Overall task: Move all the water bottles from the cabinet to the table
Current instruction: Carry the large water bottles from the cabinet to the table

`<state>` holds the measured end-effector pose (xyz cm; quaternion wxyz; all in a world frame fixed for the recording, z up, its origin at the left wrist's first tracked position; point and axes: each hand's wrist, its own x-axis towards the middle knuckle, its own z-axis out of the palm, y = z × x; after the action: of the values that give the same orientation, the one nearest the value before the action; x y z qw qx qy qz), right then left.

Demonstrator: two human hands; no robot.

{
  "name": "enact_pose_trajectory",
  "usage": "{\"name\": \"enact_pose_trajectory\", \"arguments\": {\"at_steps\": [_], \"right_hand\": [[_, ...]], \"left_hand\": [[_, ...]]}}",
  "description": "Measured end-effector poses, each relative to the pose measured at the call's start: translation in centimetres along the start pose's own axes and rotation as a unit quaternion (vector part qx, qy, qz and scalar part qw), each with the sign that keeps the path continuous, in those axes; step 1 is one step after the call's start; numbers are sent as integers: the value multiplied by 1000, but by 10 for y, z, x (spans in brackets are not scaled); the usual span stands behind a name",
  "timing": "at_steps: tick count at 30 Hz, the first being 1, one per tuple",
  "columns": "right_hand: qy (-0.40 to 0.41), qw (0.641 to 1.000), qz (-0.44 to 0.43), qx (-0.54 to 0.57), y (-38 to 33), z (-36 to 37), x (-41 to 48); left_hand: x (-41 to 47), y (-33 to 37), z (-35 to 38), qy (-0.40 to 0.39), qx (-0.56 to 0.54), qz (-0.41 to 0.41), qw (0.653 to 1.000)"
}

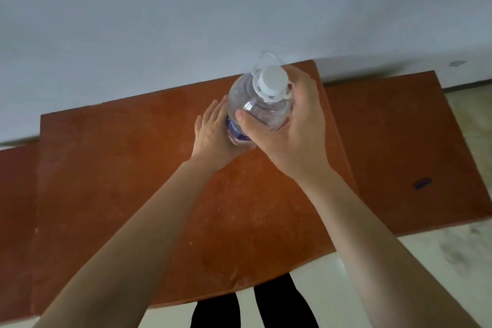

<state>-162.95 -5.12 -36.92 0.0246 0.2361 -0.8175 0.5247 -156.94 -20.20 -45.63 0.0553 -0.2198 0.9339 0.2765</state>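
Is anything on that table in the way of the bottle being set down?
Nothing visible. The left hand and right hand hold the water bottle at the middle of the table; only a small blue object lies well off to the right.

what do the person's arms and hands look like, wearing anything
Both forearms are bare as far as the frame shows, with no sleeves in view. The left hand and right hand have no gloves, and no watch, bracelet or ring shows on the visible parts.
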Motion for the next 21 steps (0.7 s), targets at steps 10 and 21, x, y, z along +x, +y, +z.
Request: {"name": "enact_pose_trajectory", "arguments": {"at_steps": [10, 21], "right_hand": [[75, 919, 351, 165, 93, -79, -98], [-192, 929, 156, -276, 95, -44, -131]], "left_hand": [[-9, 32, 36, -20, 147, 123, 981], [-55, 5, 25, -105, 294, 79, 947]]}}
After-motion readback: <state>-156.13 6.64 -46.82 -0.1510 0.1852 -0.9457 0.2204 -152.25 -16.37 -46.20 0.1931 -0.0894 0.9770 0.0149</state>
